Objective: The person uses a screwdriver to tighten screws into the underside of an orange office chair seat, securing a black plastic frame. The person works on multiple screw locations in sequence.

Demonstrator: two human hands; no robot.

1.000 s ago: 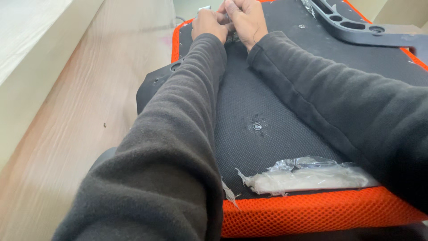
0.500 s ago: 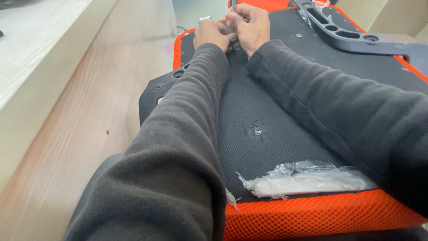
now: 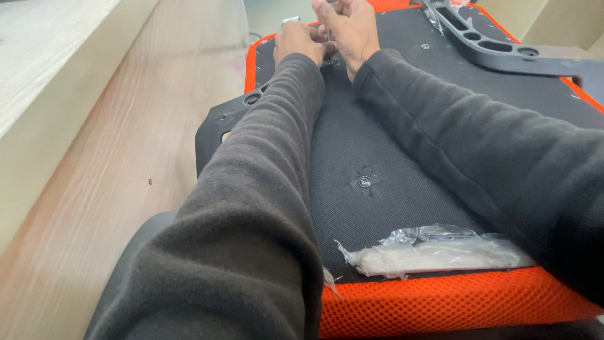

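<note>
Both my hands meet at the far edge of the upturned chair seat (image 3: pixel 402 164). My left hand (image 3: pixel 297 43) and right hand (image 3: pixel 348 26) pinch 1 small metal part (image 3: pixel 328 39) between them, upright, equally near both.

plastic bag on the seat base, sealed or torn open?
Torn open, it seems. The clear plastic bag lies flat on the black fabric panel with ragged, crumpled edges; contents cannot be made out.

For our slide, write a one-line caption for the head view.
Both hands work a small metal part at the far edge of an upturned orange-and-black seat, plastic bag nearby.
</note>
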